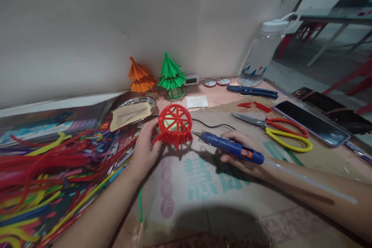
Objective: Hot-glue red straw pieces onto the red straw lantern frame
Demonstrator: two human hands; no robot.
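Observation:
My left hand grips the left side of a round red straw-made wheel with a fringe, holding it tilted on the cardboard sheet. My right hand is closed round a blue glue gun with a clear glue stick at its back. The gun's metal tip points left and sits just right of the red piece's fringe. A black cord runs behind the gun.
A heap of coloured straws lies at the left. Orange and green straw trees stand by the wall. Scissors, a phone, a blue tool, a water bottle and a metal dish surround the work.

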